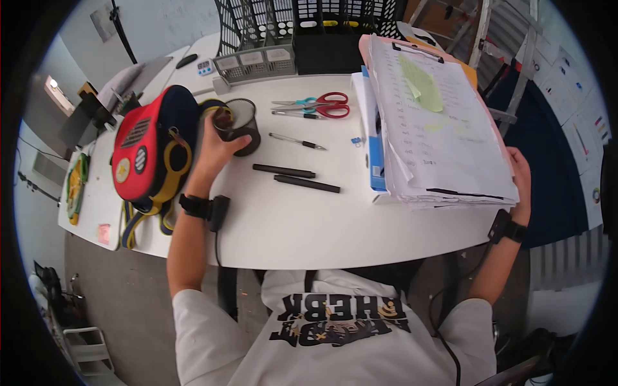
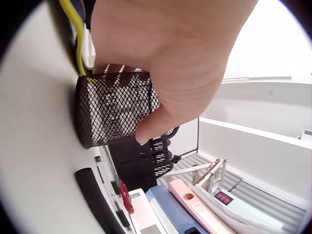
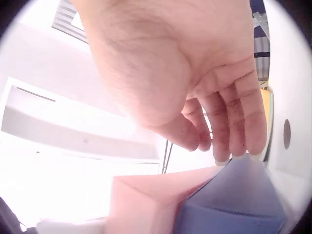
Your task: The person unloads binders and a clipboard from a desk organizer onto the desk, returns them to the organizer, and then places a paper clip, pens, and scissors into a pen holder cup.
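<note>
My left hand (image 1: 215,147) grips a dark wire-mesh pen cup (image 1: 250,141) standing on the white table. In the left wrist view the thumb lies along the near side of the mesh cup (image 2: 114,109), while the other fingers are mostly hidden behind it. My right hand (image 1: 521,177) is at the right edge of a stack of papers on a clipboard (image 1: 457,148). In the right wrist view its fingers hang loosely extended, fingertips right at the edge of a blue folder (image 3: 234,195), next to a pink folder (image 3: 139,200).
Between the hands lie red-handled scissors (image 1: 336,98), teal-handled scissors (image 1: 308,102), a pen (image 1: 296,140), two black markers (image 1: 307,184) and a small blue clip (image 1: 357,141). A red and navy bag (image 1: 138,145) stands left. Mesh organizers (image 1: 257,62) line the back.
</note>
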`<action>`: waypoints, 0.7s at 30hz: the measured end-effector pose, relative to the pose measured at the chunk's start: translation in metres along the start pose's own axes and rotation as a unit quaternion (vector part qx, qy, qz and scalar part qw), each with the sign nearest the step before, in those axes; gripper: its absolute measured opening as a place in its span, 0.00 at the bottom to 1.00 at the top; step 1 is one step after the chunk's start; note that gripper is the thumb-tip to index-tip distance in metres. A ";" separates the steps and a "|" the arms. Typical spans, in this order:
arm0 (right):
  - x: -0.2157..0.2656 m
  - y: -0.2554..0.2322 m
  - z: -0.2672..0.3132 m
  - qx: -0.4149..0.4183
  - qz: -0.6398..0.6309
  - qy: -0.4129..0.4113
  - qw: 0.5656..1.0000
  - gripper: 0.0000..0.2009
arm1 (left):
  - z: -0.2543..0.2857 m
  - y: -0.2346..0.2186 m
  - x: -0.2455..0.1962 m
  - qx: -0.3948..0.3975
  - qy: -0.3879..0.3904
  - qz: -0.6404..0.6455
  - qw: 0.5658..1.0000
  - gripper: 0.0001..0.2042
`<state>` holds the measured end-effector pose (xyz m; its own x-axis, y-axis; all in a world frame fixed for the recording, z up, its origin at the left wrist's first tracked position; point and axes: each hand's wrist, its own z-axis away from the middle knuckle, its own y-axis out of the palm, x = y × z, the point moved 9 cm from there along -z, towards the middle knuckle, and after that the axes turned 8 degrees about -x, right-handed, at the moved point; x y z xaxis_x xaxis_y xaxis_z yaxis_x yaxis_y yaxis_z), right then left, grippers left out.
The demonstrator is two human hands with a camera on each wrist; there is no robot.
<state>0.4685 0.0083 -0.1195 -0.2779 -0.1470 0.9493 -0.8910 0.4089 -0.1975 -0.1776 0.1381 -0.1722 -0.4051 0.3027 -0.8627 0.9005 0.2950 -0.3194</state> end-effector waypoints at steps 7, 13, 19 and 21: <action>0.018 0.003 0.024 0.015 0.000 -0.057 0.998 0.09 | 0.002 -0.002 -0.002 -0.020 -0.051 0.016 0.998 0.39; 0.011 0.000 0.030 -0.016 -0.029 -0.062 0.998 0.10 | 0.040 -0.047 -0.104 -0.112 0.156 -0.282 0.940 0.25; 0.000 0.001 0.022 0.000 -0.057 -0.058 0.997 0.12 | 0.131 0.070 -0.120 0.422 0.159 -0.226 0.863 0.27; 0.002 0.003 0.023 -0.006 -0.054 -0.053 0.997 0.12 | 0.139 0.089 -0.117 0.428 0.204 -0.260 0.841 0.23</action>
<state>0.4565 -0.0116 -0.1237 -0.2176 -0.2847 0.9336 -0.9135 0.3963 -0.0920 -0.0283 0.0026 -0.1541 -0.6432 0.6717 -0.3676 0.2974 -0.2232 -0.9283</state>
